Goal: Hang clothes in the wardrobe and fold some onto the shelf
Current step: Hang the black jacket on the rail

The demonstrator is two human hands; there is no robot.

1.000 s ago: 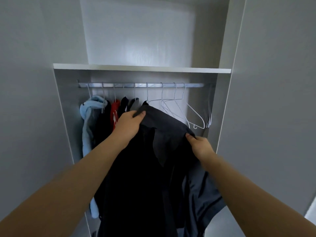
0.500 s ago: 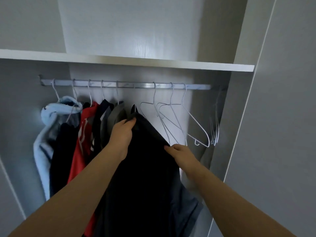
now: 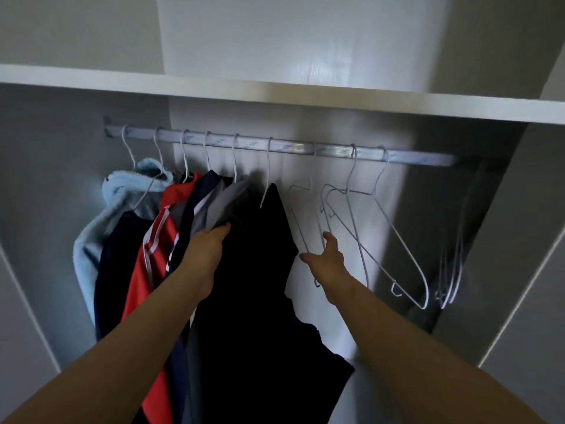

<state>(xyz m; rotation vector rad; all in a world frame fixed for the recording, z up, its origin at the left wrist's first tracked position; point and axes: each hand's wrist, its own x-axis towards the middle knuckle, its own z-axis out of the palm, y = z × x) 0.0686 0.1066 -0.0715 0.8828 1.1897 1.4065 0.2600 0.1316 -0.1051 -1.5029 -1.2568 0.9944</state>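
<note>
A black garment [image 3: 263, 289] hangs on a white wire hanger from the metal rail [image 3: 275, 146]. My left hand [image 3: 209, 244] grips its left shoulder, pressed against the grey garment [image 3: 226, 200] beside it. My right hand [image 3: 325, 260] is off the black garment, fingers spread, reaching at an empty wire hanger [image 3: 301, 215] just right of it. Further left hang a red top [image 3: 156, 249], a navy top [image 3: 201, 191] and a light blue fleece [image 3: 91, 240].
Two more empty hangers [image 3: 388, 234] hang to the right, and several others [image 3: 451, 270] crowd the rail's far right end. A white shelf [image 3: 275, 90] runs above the rail. Grey wardrobe walls close in on both sides.
The black garment now hangs on the rail. My right hand let go of its right edge and moved right to the empty hanger. The view came closer to the wardrobe.
</note>
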